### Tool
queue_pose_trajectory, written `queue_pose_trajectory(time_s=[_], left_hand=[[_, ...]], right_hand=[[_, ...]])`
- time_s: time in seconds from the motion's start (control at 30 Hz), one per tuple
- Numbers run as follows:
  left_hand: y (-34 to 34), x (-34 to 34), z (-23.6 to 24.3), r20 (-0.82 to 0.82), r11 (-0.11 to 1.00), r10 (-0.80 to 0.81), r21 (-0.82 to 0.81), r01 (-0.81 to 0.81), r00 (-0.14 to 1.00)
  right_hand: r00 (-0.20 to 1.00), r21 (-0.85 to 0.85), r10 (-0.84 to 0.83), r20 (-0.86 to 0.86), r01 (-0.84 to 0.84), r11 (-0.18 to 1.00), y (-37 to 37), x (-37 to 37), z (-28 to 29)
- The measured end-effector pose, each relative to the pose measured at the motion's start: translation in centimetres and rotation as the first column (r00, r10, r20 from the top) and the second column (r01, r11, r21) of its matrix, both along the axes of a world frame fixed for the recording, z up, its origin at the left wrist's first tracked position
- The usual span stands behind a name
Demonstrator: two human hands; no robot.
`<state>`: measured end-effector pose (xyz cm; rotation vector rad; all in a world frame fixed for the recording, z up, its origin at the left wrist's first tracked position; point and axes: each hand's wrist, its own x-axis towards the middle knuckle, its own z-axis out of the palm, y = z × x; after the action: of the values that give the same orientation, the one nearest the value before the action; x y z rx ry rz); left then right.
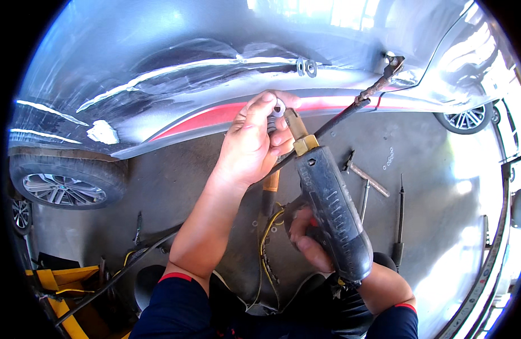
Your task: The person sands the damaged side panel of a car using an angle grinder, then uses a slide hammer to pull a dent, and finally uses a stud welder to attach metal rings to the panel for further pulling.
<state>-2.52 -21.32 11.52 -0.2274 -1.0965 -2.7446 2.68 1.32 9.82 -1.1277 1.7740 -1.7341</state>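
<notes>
My left hand (249, 135) is closed, pinching a small metal washer (279, 108) between thumb and fingers. Something dark and ridged shows below it in the same hand, partly hidden. My right hand (308, 240) grips the handle of a black weld gun (334, 209) with a brass nut and tip. That tip points up toward the washer, close beside my left fingers; whether they touch I cannot tell. Beyond both hands is a grey car side panel (204, 85) with whitish scraped streaks. Two washers (307, 68) stand out from the panel.
A rusty clamp (389, 73) with a black cable is fixed to the panel at right. On the floor lie a hammer (369, 179), a long rod tool (400, 226) and loose washers (389, 159). A yellow cart (63, 288) stands at lower left, near a wheel (65, 183).
</notes>
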Motion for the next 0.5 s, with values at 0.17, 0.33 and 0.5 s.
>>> queue_pose_trajectory(time_s=[0.17, 0.33, 0.5], left_hand=[[-0.8, -0.1, -0.8, -0.129, 0.995, -0.098, 0.014, 0.101, 0.987], [-1.8, -0.2, -1.2, -0.214, 0.982, -0.177, 0.021, 0.186, 0.961], [-2.6, 0.0, -0.8, -0.172, 0.992, -0.113, -0.066, 0.103, 0.979]], right_hand=[[0.983, -0.135, 0.054, 0.174, -0.031, 0.990, -0.3, 0.4, 1.6], [0.997, 0.040, 0.062, 0.051, -0.064, 0.997, -0.2, 0.0, 1.9], [0.982, 0.007, 0.056, 0.181, -0.059, 0.998, -0.3, 0.3, 1.5]])
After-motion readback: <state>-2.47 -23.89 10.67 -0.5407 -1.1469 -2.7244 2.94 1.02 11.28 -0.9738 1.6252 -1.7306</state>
